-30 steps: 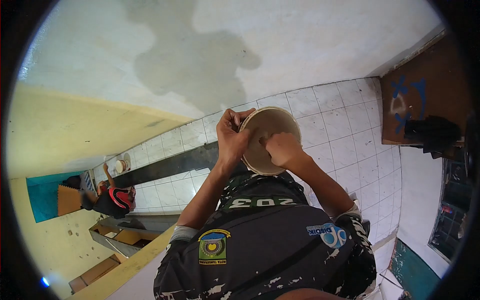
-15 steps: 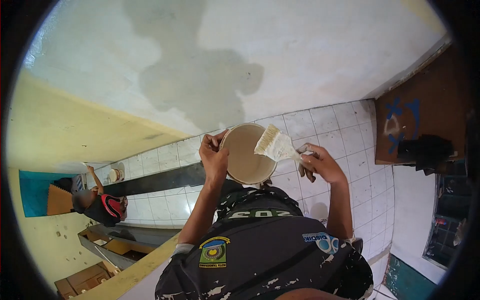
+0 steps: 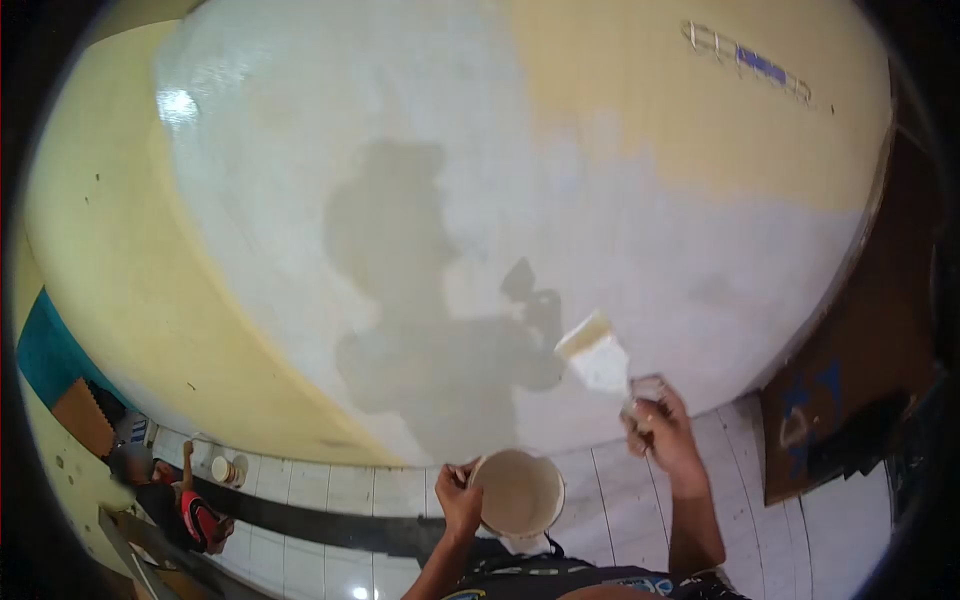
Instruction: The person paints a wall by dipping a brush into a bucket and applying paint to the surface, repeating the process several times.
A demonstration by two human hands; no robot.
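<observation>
My left hand [image 3: 460, 500] grips the left rim of a round paint bucket [image 3: 518, 495] at the bottom middle, its open top facing up. My right hand [image 3: 660, 425] is closed on the handle of a wide paintbrush [image 3: 597, 355], raised to the right of the bucket with the pale bristles pointing up and left. The brush's body is coated in white. In front stands a wall [image 3: 640, 250], partly white and partly yellow, with my shadow on it.
At the lower left a person [image 3: 180, 495] works by the yellow wall [image 3: 200, 330], near another bucket [image 3: 226, 470]. A brown board with blue marks [image 3: 840, 370] stands on the right. White floor tiles [image 3: 390, 490] and a dark strip [image 3: 310, 522] lie below.
The view has tilted up to show more wall. The brush has left its place over the bucket's rim and is now up before the wall, bristles turned upward. The bucket remains in my left hand.
</observation>
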